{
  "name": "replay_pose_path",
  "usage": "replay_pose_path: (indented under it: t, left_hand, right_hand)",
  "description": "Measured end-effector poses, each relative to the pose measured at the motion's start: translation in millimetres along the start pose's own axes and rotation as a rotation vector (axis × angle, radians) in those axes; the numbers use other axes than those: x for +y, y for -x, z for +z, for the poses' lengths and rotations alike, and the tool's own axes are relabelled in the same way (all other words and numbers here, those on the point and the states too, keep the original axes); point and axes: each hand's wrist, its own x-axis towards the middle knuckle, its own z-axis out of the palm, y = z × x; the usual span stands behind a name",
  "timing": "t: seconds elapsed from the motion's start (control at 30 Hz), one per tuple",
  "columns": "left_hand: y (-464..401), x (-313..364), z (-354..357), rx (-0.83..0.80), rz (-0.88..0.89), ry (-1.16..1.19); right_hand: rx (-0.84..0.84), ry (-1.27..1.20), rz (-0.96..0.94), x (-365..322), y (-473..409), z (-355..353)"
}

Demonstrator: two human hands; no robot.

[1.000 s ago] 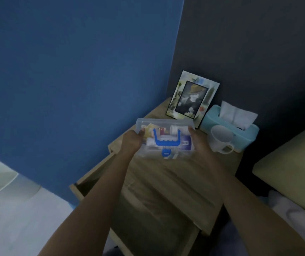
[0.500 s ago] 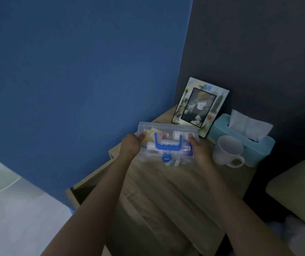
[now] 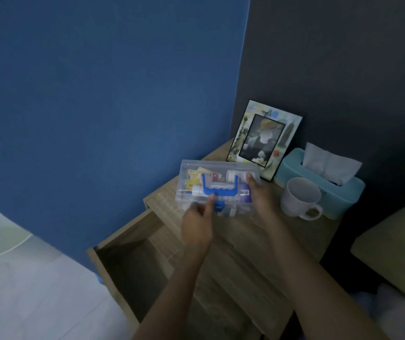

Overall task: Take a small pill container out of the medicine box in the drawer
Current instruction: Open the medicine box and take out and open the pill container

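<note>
a: while the right hand (image 3: 261,196) clamps the far-right end of the clear medicine box (image 3: 217,186), thumb up on the lid, where does the catch lie from the left hand (image 3: 196,223)?

b: just past its fingertips. the left fingers (image 3: 210,204) are bunched narrow, holding nothing, touching the box's near wall right beside the small blue latch (image 3: 219,206). that hand is the nearer one to it, so i judge it does the opening.

a: and the box's long axis?

b: it runs across, from the left hand's side to the right hand's, with the blue handle (image 3: 221,188) lying flat along it on the lid.

a: the pill container?

b: inside, closed in under the lid. a small white bottle (image 3: 237,174) shows through the plastic beyond the handle, nearer the right thumb; i cannot tell for sure it's the one wanted. packets and a tube lie around it.

a: materials?

b: hard, smooth, see-through plastic with rounded corners, likely slippery. it sits above the wood-grain nightstand (image 3: 245,241), with the open drawer (image 3: 132,261) below the left forearm. a white mug (image 3: 302,198) stands just off the right wrist.
</note>
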Motion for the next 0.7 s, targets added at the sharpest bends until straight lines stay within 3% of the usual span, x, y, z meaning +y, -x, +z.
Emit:
replay_pose_path:
  t: [0.07, 0.1, 0.3, 0.5, 0.7]
  left_hand:
    - [-2.2, -2.9, 12.0, -0.254, -0.155, 0.098]
    - [-4.9, -1.6, 17.0, -0.301, -0.203, 0.165]
    - [-14.7, -2.2, 29.5, -0.167, -0.312, 0.232]
    - [-15.0, -2.2, 29.6, -0.172, -0.289, 0.290]
    - [-9.5, -1.8, 30.1, -0.072, -0.291, 0.275]
  right_hand:
    - [0.010, -0.003, -0.018, 0.2, -0.3, 0.5]
    - [0.013, 0.006, -0.026, 0.2, -0.4, 0.5]
    - [0.022, 0.036, -0.030, 1.6, -1.4, 1.4]
    - [0.014, 0.027, -0.054, 2.3, -1.9, 1.5]
    - [0.014, 0.033, -0.037, 1.4, -1.3, 0.5]
